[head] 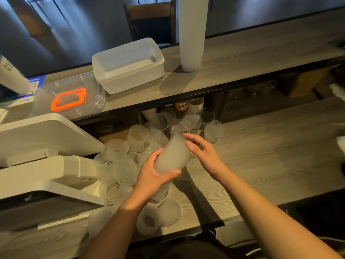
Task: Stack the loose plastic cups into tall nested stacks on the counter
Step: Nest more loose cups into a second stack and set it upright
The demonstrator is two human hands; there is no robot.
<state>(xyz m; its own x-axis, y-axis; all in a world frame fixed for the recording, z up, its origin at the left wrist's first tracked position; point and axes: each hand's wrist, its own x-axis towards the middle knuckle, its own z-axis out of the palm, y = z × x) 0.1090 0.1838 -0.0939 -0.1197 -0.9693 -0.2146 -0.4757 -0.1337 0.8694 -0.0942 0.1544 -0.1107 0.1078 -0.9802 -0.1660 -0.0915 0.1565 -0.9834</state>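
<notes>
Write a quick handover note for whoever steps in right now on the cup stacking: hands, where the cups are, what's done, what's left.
Left hand: grips the short nested stack near its base, held tilted over the counter.
Right hand: open, fingers touching the stack's top end, holding nothing else.
Loose cups: scattered left of and behind the hands, some on their sides.
Done: one tall stack stands on the upper shelf; a few cups nested in hand.
Left: nest the many remaining loose cups and set the stack upright.
</notes>
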